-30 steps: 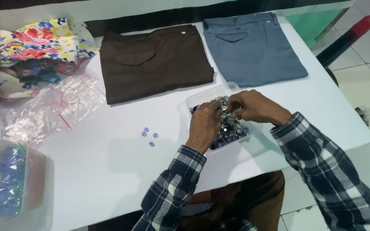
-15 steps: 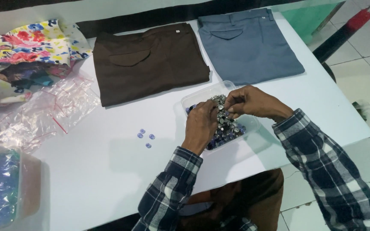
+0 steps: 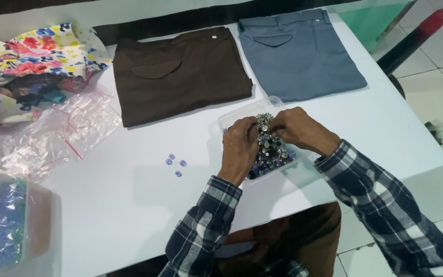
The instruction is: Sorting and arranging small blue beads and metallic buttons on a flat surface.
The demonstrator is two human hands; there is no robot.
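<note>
Head view: both hands (image 3: 270, 136) pinch button cluster (image 3: 264, 128) over clear tub (image 3: 232, 119).

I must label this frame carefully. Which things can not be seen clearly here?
Head view:
- Fingertips of left hand and right hand: buried in the buttons.
- Tray: mostly covered by hands.
- Single buttons: too small.
- Bag: cut by the left edge.
- Floral cloth: cut by the left edge.
</note>
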